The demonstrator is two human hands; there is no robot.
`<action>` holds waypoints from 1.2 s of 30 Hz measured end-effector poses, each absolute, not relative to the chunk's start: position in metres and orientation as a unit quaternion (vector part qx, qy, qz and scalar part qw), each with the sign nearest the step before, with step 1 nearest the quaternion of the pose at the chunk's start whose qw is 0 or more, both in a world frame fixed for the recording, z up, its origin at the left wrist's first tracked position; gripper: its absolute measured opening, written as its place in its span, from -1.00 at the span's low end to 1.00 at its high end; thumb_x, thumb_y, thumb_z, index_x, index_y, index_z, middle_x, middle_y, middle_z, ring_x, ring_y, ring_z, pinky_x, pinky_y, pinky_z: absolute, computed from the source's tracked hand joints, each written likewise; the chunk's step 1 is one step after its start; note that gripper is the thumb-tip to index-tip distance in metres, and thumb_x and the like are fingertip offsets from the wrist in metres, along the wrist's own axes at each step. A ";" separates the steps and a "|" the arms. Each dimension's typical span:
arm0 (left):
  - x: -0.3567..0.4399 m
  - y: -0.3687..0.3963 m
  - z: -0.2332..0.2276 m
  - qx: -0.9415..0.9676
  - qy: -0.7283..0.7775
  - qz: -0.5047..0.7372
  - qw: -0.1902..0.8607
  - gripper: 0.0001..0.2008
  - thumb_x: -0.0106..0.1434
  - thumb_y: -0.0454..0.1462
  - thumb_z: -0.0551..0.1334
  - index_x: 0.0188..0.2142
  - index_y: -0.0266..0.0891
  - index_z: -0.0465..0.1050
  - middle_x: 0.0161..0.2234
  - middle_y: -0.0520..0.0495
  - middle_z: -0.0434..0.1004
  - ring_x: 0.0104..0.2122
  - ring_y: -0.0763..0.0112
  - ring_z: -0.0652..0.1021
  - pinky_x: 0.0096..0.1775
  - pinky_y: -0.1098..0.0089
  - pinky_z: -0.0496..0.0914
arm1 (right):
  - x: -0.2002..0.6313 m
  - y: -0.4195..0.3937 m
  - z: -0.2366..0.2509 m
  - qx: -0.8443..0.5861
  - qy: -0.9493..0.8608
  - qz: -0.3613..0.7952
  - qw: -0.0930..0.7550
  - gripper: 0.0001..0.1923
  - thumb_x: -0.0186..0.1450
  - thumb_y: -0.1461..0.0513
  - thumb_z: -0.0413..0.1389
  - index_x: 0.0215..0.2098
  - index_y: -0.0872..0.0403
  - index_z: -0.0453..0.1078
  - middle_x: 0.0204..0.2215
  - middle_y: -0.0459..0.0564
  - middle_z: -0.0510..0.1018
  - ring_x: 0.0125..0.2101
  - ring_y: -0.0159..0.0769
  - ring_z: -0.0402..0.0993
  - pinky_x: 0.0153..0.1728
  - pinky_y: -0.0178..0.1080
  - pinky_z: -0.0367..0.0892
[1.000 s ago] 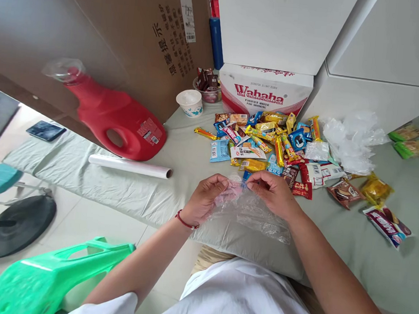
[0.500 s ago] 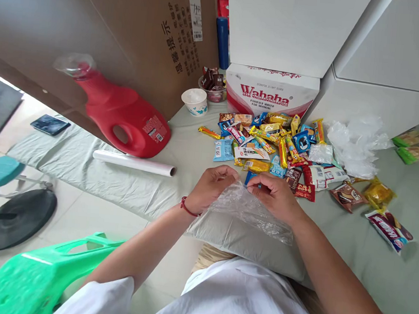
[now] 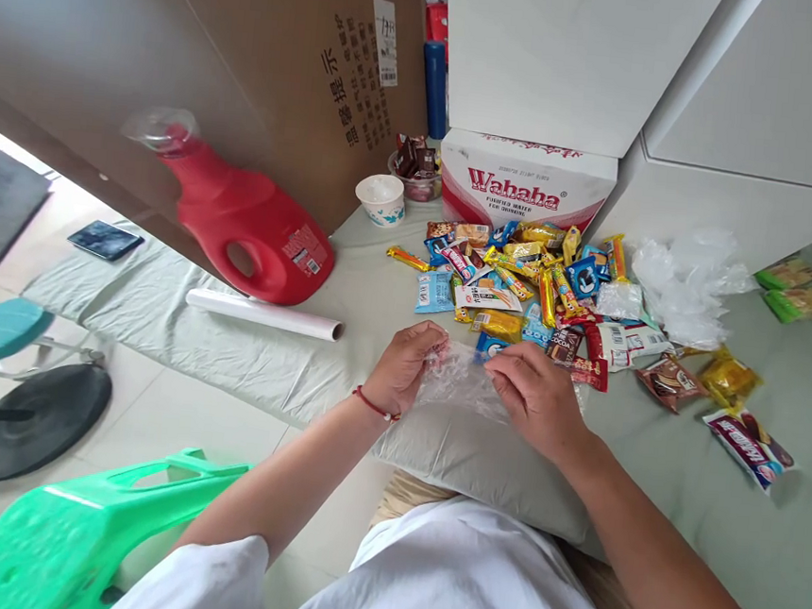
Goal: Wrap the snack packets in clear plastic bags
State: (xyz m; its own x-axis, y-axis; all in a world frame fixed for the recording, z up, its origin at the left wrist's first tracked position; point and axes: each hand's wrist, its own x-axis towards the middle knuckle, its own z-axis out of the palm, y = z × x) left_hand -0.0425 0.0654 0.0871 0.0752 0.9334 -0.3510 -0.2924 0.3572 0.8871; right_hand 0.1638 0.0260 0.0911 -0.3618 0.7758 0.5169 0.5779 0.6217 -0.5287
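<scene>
A clear plastic bag (image 3: 460, 380) is stretched between my hands, just over the front edge of the cloth-covered table. My left hand (image 3: 406, 366), with a red cord bracelet at the wrist, is closed on the bag's left part. My right hand (image 3: 537, 392) pinches its upper edge farther right. Right behind the bag lies a heap of wrapped snacks (image 3: 508, 276) in yellow, blue, white and red packets. A brown packet (image 3: 670, 380), a yellow packet (image 3: 730, 378) and a purple-and-white packet (image 3: 747, 448) lie to the right.
A red jug (image 3: 256, 225) and a white roll (image 3: 263, 314) are on the left. Behind the snacks stand a paper cup (image 3: 381, 200), a Wahaha carton (image 3: 527, 178) and crumpled clear bags (image 3: 688, 287). A green stool (image 3: 66, 531) is on the floor, lower left.
My hands have moved a little apart, and the left one now bunches the bag's plastic in its grasp. The bag's lower part hangs differently. The view has shifted slightly.
</scene>
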 end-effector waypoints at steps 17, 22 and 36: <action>-0.038 0.046 0.089 0.285 0.515 0.515 0.623 -0.80 0.01 -0.19 0.39 -0.50 -0.23 0.42 -0.49 0.08 0.36 -0.49 0.55 0.34 -0.48 0.51 0.22 | 0.146 0.028 0.084 -0.420 -0.816 0.025 0.396 -0.84 0.46 0.31 0.08 -0.16 0.01 0.51 -0.27 0.01 0.58 -0.28 -0.27 0.50 -0.29 -0.26 0.32; -0.043 0.050 0.087 0.225 0.511 0.538 0.631 -0.74 0.00 -0.17 0.40 -0.41 -0.20 0.36 -0.45 0.10 0.40 -0.48 0.54 0.44 -0.49 0.52 0.29 | 0.159 0.006 0.085 -0.355 -0.852 -0.069 0.379 -0.81 0.41 0.42 0.10 -0.10 0.08 0.48 -0.27 0.03 0.58 -0.33 -0.28 0.43 -0.32 -0.24 0.27; -0.084 -0.021 0.041 0.084 0.584 0.533 0.606 -0.76 0.01 -0.27 0.43 -0.43 -0.24 0.37 -0.38 -0.01 0.53 -0.37 0.42 0.55 -0.44 0.47 0.42 | 0.243 -0.085 0.040 -0.444 -0.807 0.252 0.295 -0.85 0.47 0.22 0.06 -0.07 -0.01 0.46 -0.12 0.06 0.55 -0.17 -0.22 0.51 -0.21 -0.20 0.45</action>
State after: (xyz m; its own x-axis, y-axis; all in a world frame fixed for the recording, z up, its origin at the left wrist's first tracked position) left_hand -0.0836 -0.0208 0.0410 -0.2513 0.7445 -0.6185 -0.5483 0.4171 0.7248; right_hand 0.2426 -0.0854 0.0403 -0.4306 0.8663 0.2534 0.5689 0.4784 -0.6690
